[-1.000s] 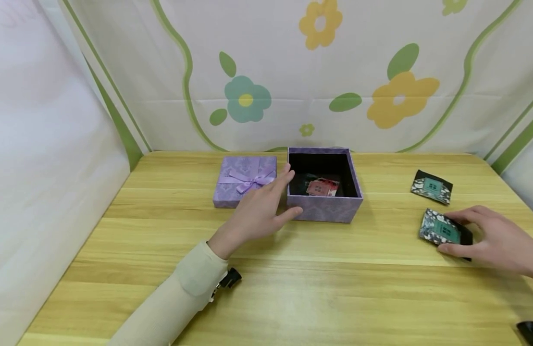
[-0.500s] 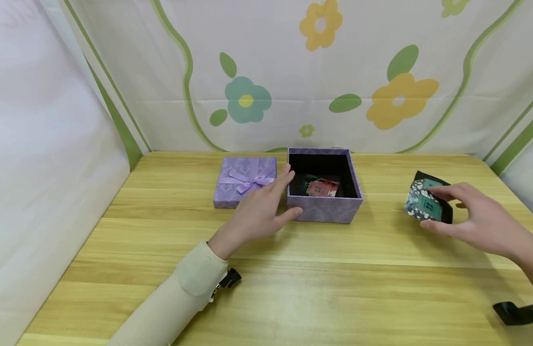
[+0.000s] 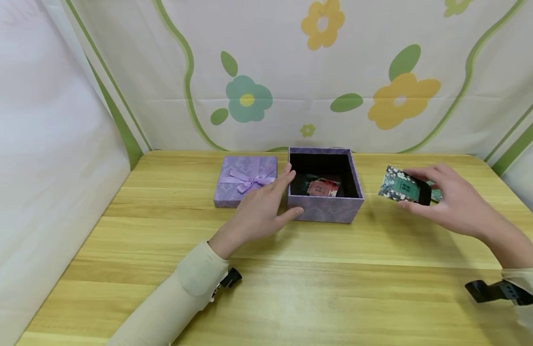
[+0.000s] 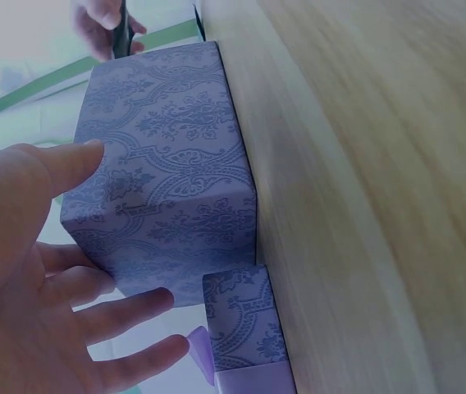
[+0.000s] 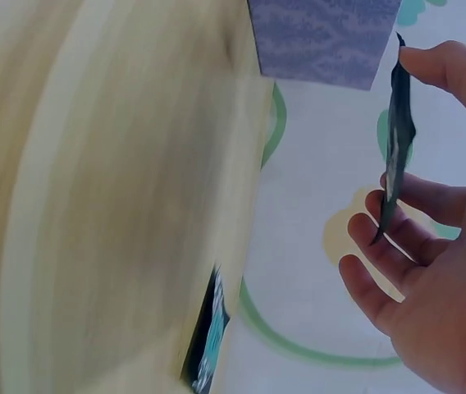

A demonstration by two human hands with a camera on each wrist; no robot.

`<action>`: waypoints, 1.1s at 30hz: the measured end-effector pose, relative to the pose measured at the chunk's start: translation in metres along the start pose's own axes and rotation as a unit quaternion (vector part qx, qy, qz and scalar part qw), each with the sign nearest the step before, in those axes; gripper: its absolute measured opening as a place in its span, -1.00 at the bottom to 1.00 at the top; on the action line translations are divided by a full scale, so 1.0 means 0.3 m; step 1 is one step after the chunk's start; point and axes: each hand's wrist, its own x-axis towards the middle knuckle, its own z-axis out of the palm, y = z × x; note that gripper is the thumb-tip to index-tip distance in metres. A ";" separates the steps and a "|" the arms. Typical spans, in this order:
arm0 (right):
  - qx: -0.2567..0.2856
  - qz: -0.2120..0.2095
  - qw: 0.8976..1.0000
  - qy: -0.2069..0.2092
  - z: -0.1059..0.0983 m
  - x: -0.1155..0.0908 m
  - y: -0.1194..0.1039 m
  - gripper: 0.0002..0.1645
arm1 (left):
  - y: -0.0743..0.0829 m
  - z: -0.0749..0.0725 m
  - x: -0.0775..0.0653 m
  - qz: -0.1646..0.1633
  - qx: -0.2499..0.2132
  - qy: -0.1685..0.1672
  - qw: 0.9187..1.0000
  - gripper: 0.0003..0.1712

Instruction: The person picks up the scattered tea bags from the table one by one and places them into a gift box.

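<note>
My right hand (image 3: 456,204) pinches a flat black sachet (image 3: 400,185) with a white floral print and green label, held up off the table to the right of the box. Seen edge-on in the right wrist view, the sachet (image 5: 397,135) sits between thumb and fingertips. A lidless purple patterned box (image 3: 324,210) with a black interior stands at the table's back. Inside it lies a sachet with a red label (image 3: 322,187). My left hand (image 3: 255,211), fingers extended, is at the box's left side, thumb near its front corner.
The purple lid (image 3: 225,192) with a ribbon bow lies left of the box, partly behind my left hand. Another green-labelled sachet (image 5: 208,332) rests on the wooden table (image 3: 301,288), mostly hidden behind my right hand in the head view. A flower-printed cloth (image 3: 283,62) hangs behind.
My right hand has lifted the nearer green-labelled sachet off the table and carried it left and back toward the box, past the other sachet. My left hand stays in place.
</note>
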 end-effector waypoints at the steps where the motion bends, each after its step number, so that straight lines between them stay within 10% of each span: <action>1: 0.005 -0.004 1.000 0.003 0.002 0.006 -0.007 -0.10 | 0.000 0.000 0.000 0.000 0.000 0.001 1.000 -0.01; 33: 0.093 -0.052 0.994 0.000 0.107 0.197 -0.260 -0.09 | 0.004 -0.003 0.002 0.000 0.001 0.000 1.000 0.00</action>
